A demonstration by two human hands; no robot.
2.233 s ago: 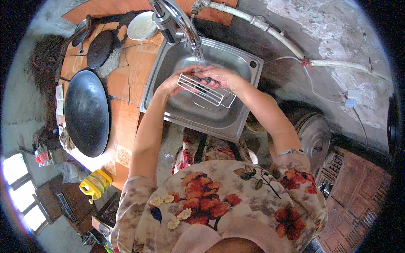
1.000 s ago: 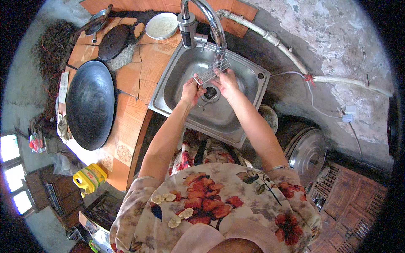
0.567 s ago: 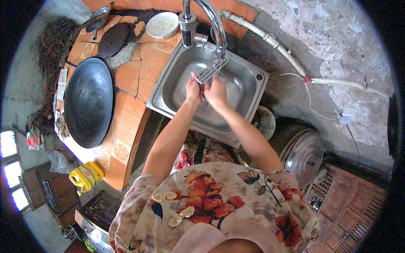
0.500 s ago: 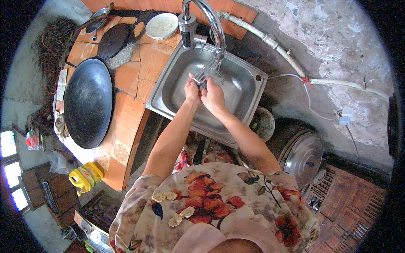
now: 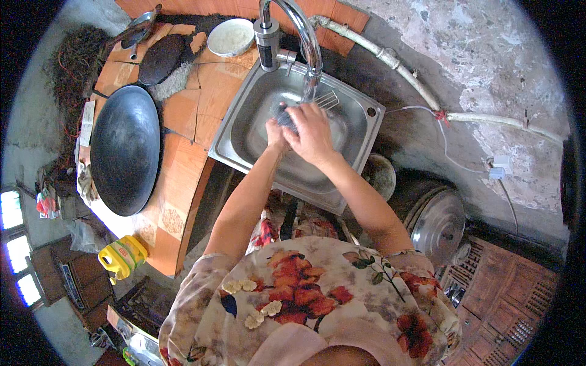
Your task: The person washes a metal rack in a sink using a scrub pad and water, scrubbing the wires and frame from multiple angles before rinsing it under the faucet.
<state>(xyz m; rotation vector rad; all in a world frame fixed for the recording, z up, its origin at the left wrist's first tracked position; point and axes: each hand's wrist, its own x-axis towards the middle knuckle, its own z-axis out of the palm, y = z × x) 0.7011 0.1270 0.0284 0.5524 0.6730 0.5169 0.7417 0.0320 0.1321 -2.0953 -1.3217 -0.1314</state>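
Both my hands are over the steel sink (image 5: 241, 155), close together under the faucet (image 5: 315, 64). My left hand (image 5: 277, 135) is closed around a dark grey, wad-like scrubber (image 5: 284, 116), with part of it showing above the fingers. My right hand (image 5: 312, 133) is curled at its right side, fingers bent over. A metal utensil with thin parallel bars (image 5: 328, 100) sticks out past the right fingers, near the water stream. The rest of it, probably its handle, is hidden by the hand.
Left of the sink, a large black wok (image 5: 127, 151) sits in the tiled counter (image 5: 183, 161). A white bowl (image 5: 231, 38) stands behind it by the faucet. A yellow jug (image 5: 123, 257) is at the counter's near corner. A lidded pot (image 5: 438, 229) stands right of the sink.
My right hand has turned over and risen toward the faucet, its back now showing. The barred utensil has shifted right, and the dark scrubber shows more clearly by the left hand.
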